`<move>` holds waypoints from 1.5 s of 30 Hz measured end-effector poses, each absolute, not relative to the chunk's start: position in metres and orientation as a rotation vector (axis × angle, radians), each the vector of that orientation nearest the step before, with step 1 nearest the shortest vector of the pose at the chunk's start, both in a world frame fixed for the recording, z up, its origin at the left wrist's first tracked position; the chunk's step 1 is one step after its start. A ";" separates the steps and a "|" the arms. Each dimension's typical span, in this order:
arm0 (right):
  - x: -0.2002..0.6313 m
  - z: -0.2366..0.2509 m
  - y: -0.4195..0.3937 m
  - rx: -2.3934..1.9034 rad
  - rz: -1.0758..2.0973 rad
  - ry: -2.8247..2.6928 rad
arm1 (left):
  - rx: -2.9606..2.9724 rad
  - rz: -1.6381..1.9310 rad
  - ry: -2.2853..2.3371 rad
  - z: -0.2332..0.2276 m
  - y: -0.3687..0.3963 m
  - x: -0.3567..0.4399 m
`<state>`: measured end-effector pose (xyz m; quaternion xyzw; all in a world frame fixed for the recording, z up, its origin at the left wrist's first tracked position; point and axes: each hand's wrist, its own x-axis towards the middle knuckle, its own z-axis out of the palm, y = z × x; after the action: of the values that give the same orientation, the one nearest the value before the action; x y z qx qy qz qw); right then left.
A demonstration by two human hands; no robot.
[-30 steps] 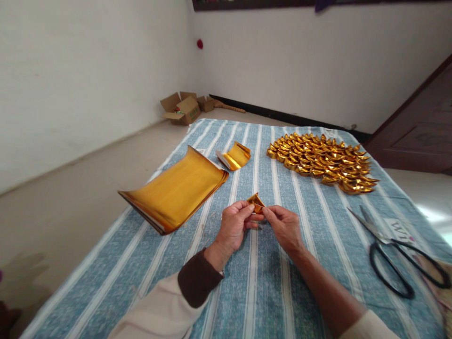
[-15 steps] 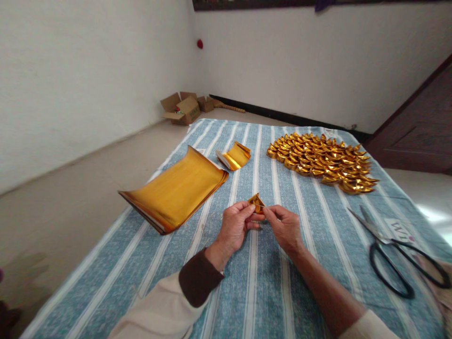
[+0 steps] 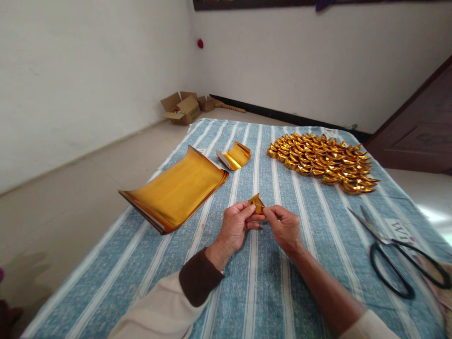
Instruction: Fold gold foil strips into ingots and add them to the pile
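Both my hands pinch a small folded piece of gold foil paper (image 3: pixel 256 203) above the blue striped cloth (image 3: pixel 254 282). My left hand (image 3: pixel 235 226) grips its left side with thumb and fingers. My right hand (image 3: pixel 284 227) holds its right edge between fingertips. A curled stack of gold foil sheets (image 3: pixel 178 188) lies to the left of my hands. A smaller curled bundle of gold paper (image 3: pixel 235 156) sits behind it. Far right on the cloth lies a heap of several finished gold folded ingots (image 3: pixel 321 161).
Black-handled scissors (image 3: pixel 399 254) lie on the cloth at the right, blades pointing toward the centre. Open cardboard boxes (image 3: pixel 183 108) stand on the floor in the far corner. A dark wooden door (image 3: pixel 420 127) is at the right. White walls surround the room.
Almost nothing moves; my fingers shift slightly on the small gold piece, which stays between both hands in the same place.
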<state>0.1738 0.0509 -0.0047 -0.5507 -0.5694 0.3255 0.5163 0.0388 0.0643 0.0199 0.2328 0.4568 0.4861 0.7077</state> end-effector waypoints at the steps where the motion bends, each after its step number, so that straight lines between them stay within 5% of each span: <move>1: 0.174 -0.005 0.051 -1.323 0.772 -1.374 | 0.512 1.075 1.012 0.020 0.064 0.039; 20: 0.176 0.001 0.052 -1.326 0.995 -1.279 | 0.578 1.074 1.018 0.021 0.065 0.038; 45: 0.175 -0.005 0.052 -1.386 0.847 -1.277 | 0.569 1.119 1.096 0.019 0.063 0.037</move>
<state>0.1748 0.0525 -0.0049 -0.5763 -0.5308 0.3522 0.5120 0.0369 0.0633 0.0194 0.2528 0.4868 0.4971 0.6723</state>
